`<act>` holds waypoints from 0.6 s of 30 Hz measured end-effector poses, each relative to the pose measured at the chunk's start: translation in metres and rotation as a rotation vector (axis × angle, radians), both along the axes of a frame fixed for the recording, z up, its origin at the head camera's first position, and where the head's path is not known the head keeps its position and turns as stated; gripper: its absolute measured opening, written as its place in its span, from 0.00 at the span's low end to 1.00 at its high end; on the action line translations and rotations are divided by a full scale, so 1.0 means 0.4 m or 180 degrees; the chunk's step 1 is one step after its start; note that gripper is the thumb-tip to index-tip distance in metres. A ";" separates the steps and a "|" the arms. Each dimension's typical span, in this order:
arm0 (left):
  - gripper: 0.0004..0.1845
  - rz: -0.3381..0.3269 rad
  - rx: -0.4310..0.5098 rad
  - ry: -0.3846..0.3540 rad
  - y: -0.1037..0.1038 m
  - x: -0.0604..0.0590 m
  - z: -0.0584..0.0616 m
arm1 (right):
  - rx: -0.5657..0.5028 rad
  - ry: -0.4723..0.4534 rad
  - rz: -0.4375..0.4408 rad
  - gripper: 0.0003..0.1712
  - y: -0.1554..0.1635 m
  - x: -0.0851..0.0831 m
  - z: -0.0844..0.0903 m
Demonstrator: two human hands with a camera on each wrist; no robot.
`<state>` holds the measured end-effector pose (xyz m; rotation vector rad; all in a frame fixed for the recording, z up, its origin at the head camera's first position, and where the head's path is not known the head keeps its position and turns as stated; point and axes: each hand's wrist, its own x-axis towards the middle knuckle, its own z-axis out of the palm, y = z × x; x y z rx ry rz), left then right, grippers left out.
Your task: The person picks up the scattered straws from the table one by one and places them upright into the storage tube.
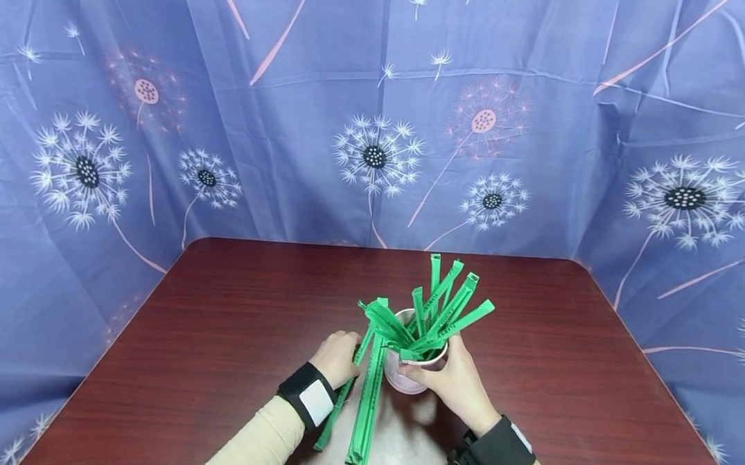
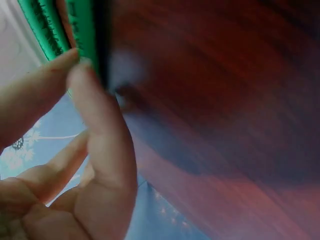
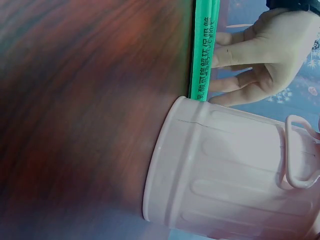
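Note:
A small pale pink bucket [image 1: 401, 381] stands on the table, with green paper-wrapped straws [image 1: 463, 299] fanning out above its rim. My right hand [image 1: 456, 385] grips the bucket by its right side, thumb near the front rim. To the bucket's left, my left hand [image 1: 337, 357] pinches a green wrapped straw [image 2: 82, 30] between thumb and forefinger. Several more wrapped straws [image 1: 364, 412] lie in a bundle between that hand and the bucket. The right wrist view shows the bucket's ribbed wall [image 3: 240, 165] and its handle loop [image 3: 295, 150].
A dark red-brown wooden table [image 1: 251, 290] lies under everything. Behind it and along both sides hangs a blue cloth [image 1: 288, 152] printed with dandelions. Both wrists wear black bands [image 1: 501, 452].

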<state>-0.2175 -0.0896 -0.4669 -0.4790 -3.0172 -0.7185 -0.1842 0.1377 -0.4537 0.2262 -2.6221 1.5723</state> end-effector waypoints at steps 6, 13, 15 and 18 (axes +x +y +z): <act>0.10 0.0118 0.0147 -0.0320 -0.011 -0.004 0.001 | -0.0019 -0.0007 0.0005 0.50 0.001 0.000 0.001; 0.13 0.0351 0.0182 -0.0384 -0.024 -0.008 0.000 | -0.0028 -0.0028 -0.0005 0.49 0.001 0.001 0.002; 0.15 0.0412 0.0287 -0.0391 -0.029 -0.007 0.010 | -0.0044 -0.0042 -0.0001 0.50 0.000 0.001 0.002; 0.14 0.0501 0.0533 -0.0329 -0.038 -0.002 0.038 | -0.0052 -0.0055 -0.0002 0.50 -0.001 0.002 0.002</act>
